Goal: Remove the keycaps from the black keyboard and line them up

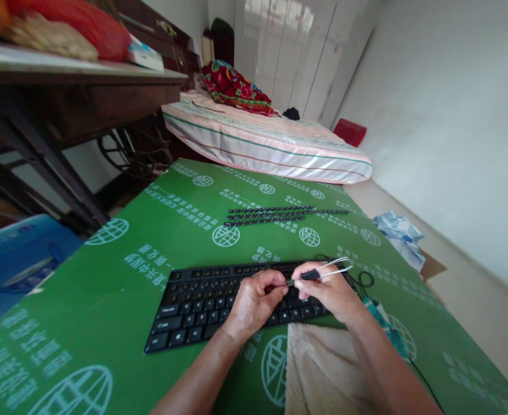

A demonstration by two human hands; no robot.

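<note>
A black keyboard (180, 308) lies on the green board under both my hands. Its lower rows carry keycaps, while bare key sockets show along the upper rows. Between the fingers of my right hand (325, 288) is a wire keycap puller (310, 275), its wire loops pointing up and to the right. My left hand (258, 297) pinches thumb and forefinger together over the keyboard, at the puller's thin lower end. Whatever small thing sits in that pinch is hidden by the fingertips. Beyond the keyboard, several black keycaps (266, 218) are lined up in rows.
The green board (128, 305) bears printed white globes. A beige cloth (323, 369) lies below the keyboard, with a teal checked cloth (386, 325) by my right forearm. A black cable (365, 280) curls at the right. A bed (271, 141) and a wooden table (107, 75) stand beyond.
</note>
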